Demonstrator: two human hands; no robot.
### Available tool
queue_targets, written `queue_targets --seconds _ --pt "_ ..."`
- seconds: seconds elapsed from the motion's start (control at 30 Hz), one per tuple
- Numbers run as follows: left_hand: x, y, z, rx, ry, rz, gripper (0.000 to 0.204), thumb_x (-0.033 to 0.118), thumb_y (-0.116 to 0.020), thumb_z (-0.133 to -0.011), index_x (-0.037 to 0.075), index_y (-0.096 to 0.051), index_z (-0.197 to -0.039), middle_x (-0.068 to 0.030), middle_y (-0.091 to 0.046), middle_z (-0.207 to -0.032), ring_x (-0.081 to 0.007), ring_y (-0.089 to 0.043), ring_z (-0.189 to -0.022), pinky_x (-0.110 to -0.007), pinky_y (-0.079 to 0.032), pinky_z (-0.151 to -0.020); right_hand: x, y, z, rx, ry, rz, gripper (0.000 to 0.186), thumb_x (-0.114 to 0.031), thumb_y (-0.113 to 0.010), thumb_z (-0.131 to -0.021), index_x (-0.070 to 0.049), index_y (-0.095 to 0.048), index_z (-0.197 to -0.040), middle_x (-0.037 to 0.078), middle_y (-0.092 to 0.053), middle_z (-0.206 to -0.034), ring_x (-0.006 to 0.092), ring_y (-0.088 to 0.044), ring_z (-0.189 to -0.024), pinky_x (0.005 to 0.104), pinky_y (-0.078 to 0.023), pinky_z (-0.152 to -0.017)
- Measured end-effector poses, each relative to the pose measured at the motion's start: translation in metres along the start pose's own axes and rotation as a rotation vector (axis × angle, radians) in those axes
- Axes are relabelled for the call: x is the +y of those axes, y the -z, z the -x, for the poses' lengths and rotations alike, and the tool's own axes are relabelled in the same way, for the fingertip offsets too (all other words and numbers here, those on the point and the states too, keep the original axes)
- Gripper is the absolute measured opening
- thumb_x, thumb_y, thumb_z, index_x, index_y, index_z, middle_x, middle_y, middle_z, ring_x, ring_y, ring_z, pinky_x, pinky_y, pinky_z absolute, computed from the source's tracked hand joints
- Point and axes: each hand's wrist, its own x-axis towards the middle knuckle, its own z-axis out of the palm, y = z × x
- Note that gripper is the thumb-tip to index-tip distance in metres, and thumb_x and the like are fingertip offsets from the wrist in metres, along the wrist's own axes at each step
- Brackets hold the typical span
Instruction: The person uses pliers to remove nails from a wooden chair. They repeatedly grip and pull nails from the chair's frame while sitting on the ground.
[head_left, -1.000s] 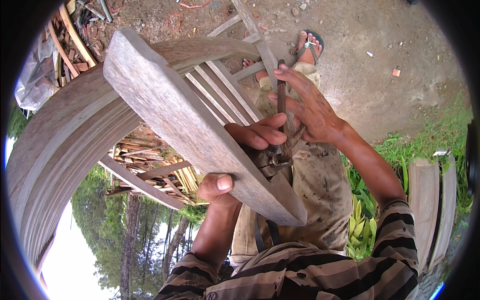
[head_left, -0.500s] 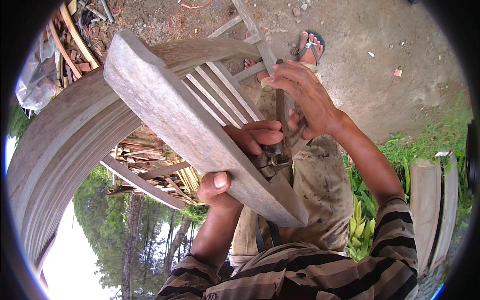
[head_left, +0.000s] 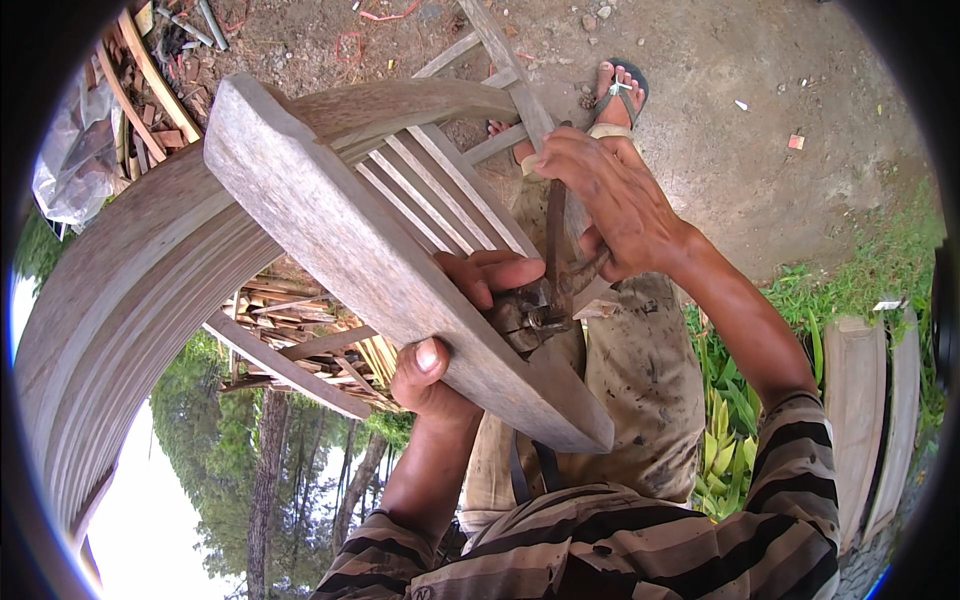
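Two hands (head_left: 640, 210) at grey timber (head_left: 345, 240), brown dirt (head_left: 740, 180) below.

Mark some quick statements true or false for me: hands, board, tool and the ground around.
1. The left hand grips the board. True.
2. The right hand holds the tool. True.
3. The tool lies on the ground. False: it is in the right hand.
4. The left thumb is hidden behind the board. False: it shows on the board's near side.
5. Clear plastic lies toward the picture's left edge. True.
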Motion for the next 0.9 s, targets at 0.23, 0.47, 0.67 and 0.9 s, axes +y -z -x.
queue_targets --seconds 0.23,0.47,0.67,0.9 --pt "0.005 -0.005 0.005 0.059 0.029 -0.024 0.063 0.051 -0.070 -0.075 -0.003 -0.059 -0.105 -0.0340 -0.069 -0.112 -0.0389 -0.066 -0.112 -0.047 -0.047 -0.105 -0.011 0.007 0.011 -0.024 -0.066 0.012 0.109 -0.005 -0.081 -0.049 -0.006 -0.040 -0.150 0.017 -0.047 -0.148 0.0352 -0.046 -0.141 0.0447 -0.038 -0.101" --pt "0.008 -0.011 0.004 0.059 -0.010 -0.085 0.064 0.051 -0.070 -0.077 -0.004 -0.059 -0.108 -0.0294 -0.068 -0.108 -0.0386 -0.069 -0.109 -0.047 -0.052 -0.100 -0.034 0.019 0.026 -0.095 -0.189 0.017 0.109 -0.006 -0.081 -0.048 -0.004 -0.039 -0.148 0.019 -0.048 -0.145 0.0381 -0.046 -0.139 0.0445 -0.038 -0.100" --pt "0.009 -0.010 0.001 -0.024 -0.065 -0.117 0.062 0.050 -0.070 -0.084 -0.003 -0.057 -0.113 -0.0187 -0.064 -0.103 -0.0373 -0.071 -0.107 -0.049 -0.060 -0.093 -0.072 0.032 0.038 -0.167 -0.360 -0.006 0.102 -0.004 -0.078 -0.054 -0.001 -0.037 -0.147 0.022 -0.050 -0.141 0.0400 -0.050 -0.132 0.0448 -0.038 -0.100" --pt "0.005 0.000 -0.001 -0.034 0.020 -0.074 0.059 0.048 -0.069 -0.081 -0.001 -0.062 -0.112 -0.0313 -0.069 -0.114 -0.0342 -0.070 -0.103 -0.044 -0.058 -0.089 -0.143 0.046 0.052 -0.265 -0.620 0.008 0.094 -0.008 -0.074 -0.066 0.005 -0.032 -0.149 0.029 -0.050 -0.135 0.0438 -0.053 -0.125 0.0468 -0.040 -0.100"
